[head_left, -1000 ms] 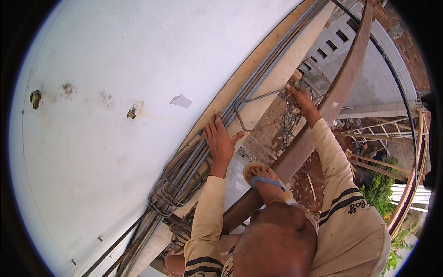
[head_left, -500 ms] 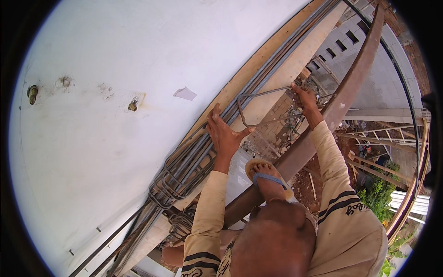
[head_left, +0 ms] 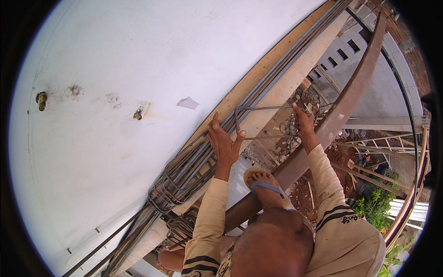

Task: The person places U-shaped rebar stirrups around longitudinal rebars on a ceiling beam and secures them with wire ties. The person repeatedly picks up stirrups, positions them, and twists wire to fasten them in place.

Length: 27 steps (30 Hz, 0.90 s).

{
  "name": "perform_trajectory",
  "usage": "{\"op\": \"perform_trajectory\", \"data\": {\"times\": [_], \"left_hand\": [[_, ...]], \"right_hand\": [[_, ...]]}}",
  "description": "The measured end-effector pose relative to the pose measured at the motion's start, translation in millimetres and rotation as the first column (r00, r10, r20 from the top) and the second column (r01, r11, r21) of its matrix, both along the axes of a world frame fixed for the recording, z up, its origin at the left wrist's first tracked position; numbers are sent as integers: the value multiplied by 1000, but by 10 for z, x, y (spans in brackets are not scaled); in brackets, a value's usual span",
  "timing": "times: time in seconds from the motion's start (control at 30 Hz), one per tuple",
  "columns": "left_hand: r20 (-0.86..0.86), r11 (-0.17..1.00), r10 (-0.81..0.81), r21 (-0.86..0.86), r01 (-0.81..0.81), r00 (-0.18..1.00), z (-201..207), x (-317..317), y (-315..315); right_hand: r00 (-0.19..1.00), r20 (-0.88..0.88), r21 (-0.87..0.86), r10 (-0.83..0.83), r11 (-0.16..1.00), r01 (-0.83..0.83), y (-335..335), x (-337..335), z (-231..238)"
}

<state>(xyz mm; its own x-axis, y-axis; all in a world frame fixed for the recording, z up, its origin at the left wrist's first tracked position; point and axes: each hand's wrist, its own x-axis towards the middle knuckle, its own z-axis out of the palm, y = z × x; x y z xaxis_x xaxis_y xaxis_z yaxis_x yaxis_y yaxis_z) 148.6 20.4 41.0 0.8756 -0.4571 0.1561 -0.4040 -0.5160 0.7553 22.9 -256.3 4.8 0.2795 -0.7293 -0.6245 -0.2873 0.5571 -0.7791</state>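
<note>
My right hand [head_left: 304,123] is closed on the far end of a rectangular bent-steel stirrup [head_left: 267,108]. The stirrup's other end rests over a bundle of long steel rebars [head_left: 287,67], which runs diagonally beside a white wall. My left hand [head_left: 224,144] lies over the bundle with its fingers spread. Its raised thumb is at the stirrup's lower near corner. Just below this hand, several more stirrups [head_left: 170,187] are gathered around the rebars.
A wooden board [head_left: 281,106] lies under the rebars. My sandaled foot [head_left: 267,187] is on a brown beam [head_left: 341,108]. Far below are rubble, timber poles [head_left: 374,177] and a green plant [head_left: 378,207]. Bolts [head_left: 41,100] stick out of the white wall [head_left: 110,175].
The stirrup's lower side has risen, leaving it more level. My left thumb has turned up to its corner. My right hand has dropped slightly in the picture, and the view has shifted a little.
</note>
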Motion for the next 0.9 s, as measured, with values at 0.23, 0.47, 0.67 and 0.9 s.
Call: {"op": "perform_trajectory", "data": {"times": [0.23, 0.47, 0.67, 0.9], "left_hand": [[-23, 999, -21, -25, 21, 1000, 34, -4, 29], [89, 986, -99, 140, 86, 991, 124, -21, 0], [114, 950, -203, 264, 167, 973, 93, -8, 143], [63, 968, -125, 225, 108, 990, -4, 55, 115]], "right_hand": [[989, 10, -82, 145, 986, -143, -285, 187, 70], [993, 75, 37, -88, 996, 85, 182, -88, -97], [995, 102, 54, -10, 999, 4, -82, -44, -61], [992, 79, -21, 96, 995, -94, -306, 204, -16]]}}
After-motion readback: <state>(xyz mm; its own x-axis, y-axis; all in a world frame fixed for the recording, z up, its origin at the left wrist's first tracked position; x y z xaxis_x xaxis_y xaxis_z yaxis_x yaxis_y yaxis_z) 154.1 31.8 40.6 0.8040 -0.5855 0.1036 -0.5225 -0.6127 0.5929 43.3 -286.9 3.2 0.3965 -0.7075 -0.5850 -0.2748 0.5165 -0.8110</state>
